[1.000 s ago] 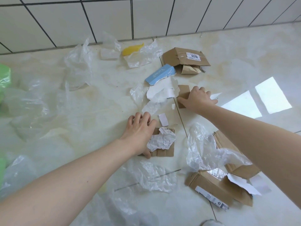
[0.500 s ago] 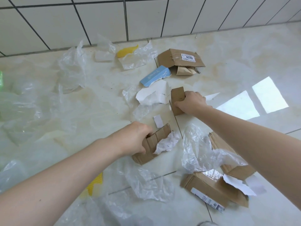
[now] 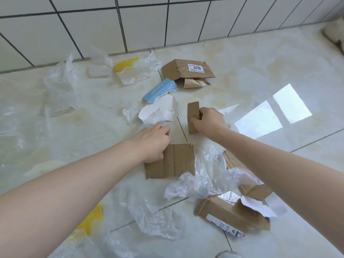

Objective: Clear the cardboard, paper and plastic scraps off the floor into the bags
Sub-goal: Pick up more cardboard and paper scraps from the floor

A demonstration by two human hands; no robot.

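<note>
My left hand (image 3: 151, 143) lies at the upper left corner of a flat creased cardboard piece (image 3: 176, 161) and grips its edge, fingers pointing toward the torn white paper (image 3: 160, 110). My right hand (image 3: 210, 123) is closed on a small cardboard strip (image 3: 192, 110), which stands up off the floor. A crumpled white paper (image 3: 176, 189) rests just below the flat piece, against a wrinkled clear plastic sheet (image 3: 210, 174). No bag is clearly distinguishable among the plastic.
A labelled cardboard box (image 3: 186, 71) and a blue carton (image 3: 160, 90) lie farther out, near the tiled wall (image 3: 130, 25). A torn cardboard box (image 3: 229, 215) sits at lower right. Clear plastic (image 3: 59, 86) covers the left floor, with yellow scraps (image 3: 91, 220).
My left hand lifted the flat cardboard piece and moved forward with it. The crumpled paper slid off it to the lower right. My right hand closed on the small strip and tilted it up.
</note>
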